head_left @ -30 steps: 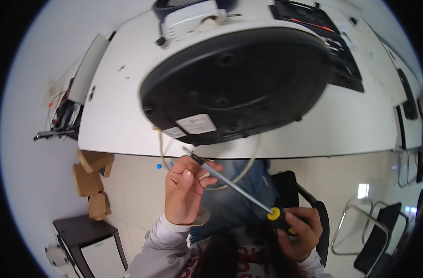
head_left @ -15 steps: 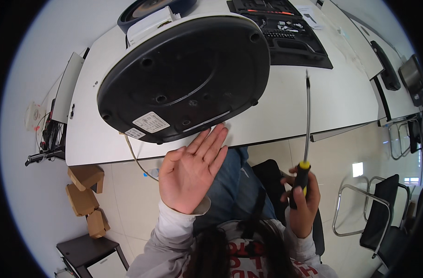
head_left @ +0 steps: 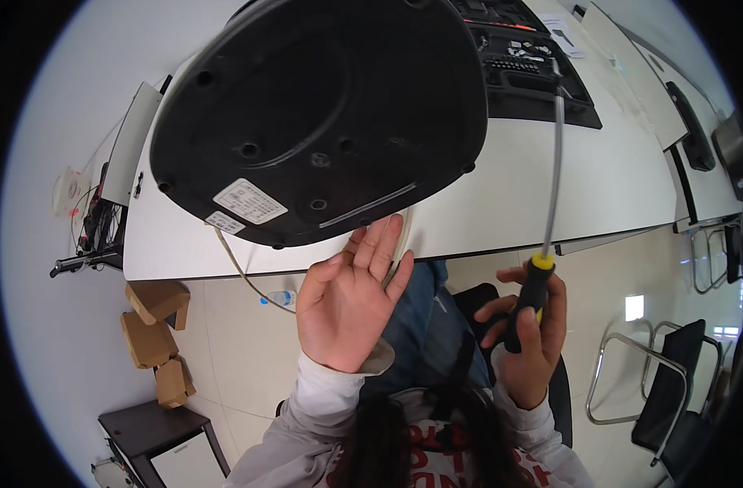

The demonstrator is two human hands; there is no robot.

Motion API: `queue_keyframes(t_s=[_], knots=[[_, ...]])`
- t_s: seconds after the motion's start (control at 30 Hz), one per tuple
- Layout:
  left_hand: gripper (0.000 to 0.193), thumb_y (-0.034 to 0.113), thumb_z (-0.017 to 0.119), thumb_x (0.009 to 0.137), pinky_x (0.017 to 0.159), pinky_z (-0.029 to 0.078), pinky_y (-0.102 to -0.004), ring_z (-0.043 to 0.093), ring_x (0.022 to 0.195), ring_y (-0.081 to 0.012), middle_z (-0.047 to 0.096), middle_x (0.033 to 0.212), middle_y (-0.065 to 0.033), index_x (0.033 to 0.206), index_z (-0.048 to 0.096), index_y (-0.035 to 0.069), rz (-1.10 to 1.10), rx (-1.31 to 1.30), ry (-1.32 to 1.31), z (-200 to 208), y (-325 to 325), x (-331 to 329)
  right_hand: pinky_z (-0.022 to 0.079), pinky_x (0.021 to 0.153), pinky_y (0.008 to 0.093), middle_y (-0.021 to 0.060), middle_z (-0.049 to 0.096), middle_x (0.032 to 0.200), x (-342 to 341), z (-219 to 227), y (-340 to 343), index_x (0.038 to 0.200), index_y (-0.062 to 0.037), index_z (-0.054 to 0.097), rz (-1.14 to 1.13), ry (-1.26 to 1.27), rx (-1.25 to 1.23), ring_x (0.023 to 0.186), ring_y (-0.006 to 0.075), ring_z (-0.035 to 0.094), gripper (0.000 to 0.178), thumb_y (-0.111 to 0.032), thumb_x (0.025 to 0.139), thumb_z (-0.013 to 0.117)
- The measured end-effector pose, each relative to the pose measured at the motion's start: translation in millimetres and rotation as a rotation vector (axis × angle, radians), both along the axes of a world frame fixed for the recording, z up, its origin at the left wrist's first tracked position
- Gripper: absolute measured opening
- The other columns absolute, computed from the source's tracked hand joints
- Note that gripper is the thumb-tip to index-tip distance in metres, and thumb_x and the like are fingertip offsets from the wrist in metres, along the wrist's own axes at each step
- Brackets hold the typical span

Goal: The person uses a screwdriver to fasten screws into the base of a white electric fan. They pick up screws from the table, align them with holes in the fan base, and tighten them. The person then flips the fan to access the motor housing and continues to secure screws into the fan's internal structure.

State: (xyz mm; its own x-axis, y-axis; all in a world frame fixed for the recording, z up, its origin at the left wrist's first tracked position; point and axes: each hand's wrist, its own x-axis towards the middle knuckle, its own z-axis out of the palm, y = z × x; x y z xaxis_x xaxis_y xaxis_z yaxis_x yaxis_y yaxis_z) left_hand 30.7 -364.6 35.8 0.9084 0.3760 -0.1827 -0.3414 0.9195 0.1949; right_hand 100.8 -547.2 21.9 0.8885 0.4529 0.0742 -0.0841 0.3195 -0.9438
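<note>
A large appliance with a rounded black underside is tipped up, so its bottom faces me. Screw holes, small feet and a white label show on it; the rest of its body is mostly hidden behind. My left hand is palm up, fingers stretched out, with its fingertips at the base's near edge; whether they bear its weight I cannot tell. A pale cord hangs from the appliance over the table edge, and a loop of it passes behind my left fingers. In my right hand is a long screwdriver, its shaft pointing away from me.
On the white table, a black tool case with bits and fittings lies open at the far right, beside a paper sheet. Cardboard boxes and a dark cabinet stand at left. A metal-framed chair is at right.
The appliance's underside has tipped further toward me and looks larger, covering what stood behind it. My left hand has shifted slightly right; the screwdriver has moved a little up and right.
</note>
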Motion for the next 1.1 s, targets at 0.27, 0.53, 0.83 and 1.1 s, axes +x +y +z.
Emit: queue_keyframes(t_s=[0.27, 0.53, 0.83, 1.1], knots=[[0.040, 0.012, 0.046, 0.088, 0.105, 0.028, -0.0471, 0.028, 0.128, -0.0378, 0.030, 0.133, -0.0225, 0.127, 0.038, 0.008, 0.086, 0.286, -0.001, 6, 7, 1, 0.049, 0.049, 0.0239, 0.0210, 0.053, 0.103, -8, 5, -12, 0.125, 0.0011, 0.030, -0.059, 0.004, -0.066, 0.070, 0.0217, 0.062, 0.045, -0.019, 0.088, 0.049], [0.048, 0.001, 0.050, 0.088, 0.099, 0.040, -0.0452, 0.050, 0.111, -0.0373, 0.048, 0.119, -0.0215, 0.129, 0.026, 0.001, 0.261, 0.445, 0.080, 31, 17, 23, 0.043, 0.049, 0.0202, 0.0160, 0.043, 0.107, -10, 13, -27, 0.121, 0.0059, 0.041, -0.208, -0.150, -0.186, 0.062, 0.0125, 0.053, 0.047, -0.016, 0.081, 0.055], [0.046, 0.010, 0.053, 0.088, 0.092, 0.046, -0.0416, 0.057, 0.102, -0.0281, 0.053, 0.115, -0.0147, 0.127, 0.030, -0.001, 0.392, 0.715, 0.082, 48, 31, 37, 0.044, 0.060, 0.0219, 0.0154, 0.053, 0.107, 0, 34, -73, 0.118, -0.0008, 0.042, -0.644, -0.649, -0.493, 0.076, 0.0165, 0.054, 0.054, 0.005, 0.064, 0.049], [0.046, 0.009, 0.055, 0.087, 0.089, 0.048, -0.0400, 0.057, 0.101, -0.0254, 0.053, 0.115, -0.0130, 0.126, 0.032, 0.001, 0.441, 0.750, 0.095, 58, 33, 41, 0.051, 0.079, 0.0275, 0.0074, 0.050, 0.108, 7, 51, -93, 0.108, -0.0155, 0.049, -0.967, -0.828, -0.440, 0.100, 0.0229, 0.051, 0.053, -0.034, 0.068, 0.077]])
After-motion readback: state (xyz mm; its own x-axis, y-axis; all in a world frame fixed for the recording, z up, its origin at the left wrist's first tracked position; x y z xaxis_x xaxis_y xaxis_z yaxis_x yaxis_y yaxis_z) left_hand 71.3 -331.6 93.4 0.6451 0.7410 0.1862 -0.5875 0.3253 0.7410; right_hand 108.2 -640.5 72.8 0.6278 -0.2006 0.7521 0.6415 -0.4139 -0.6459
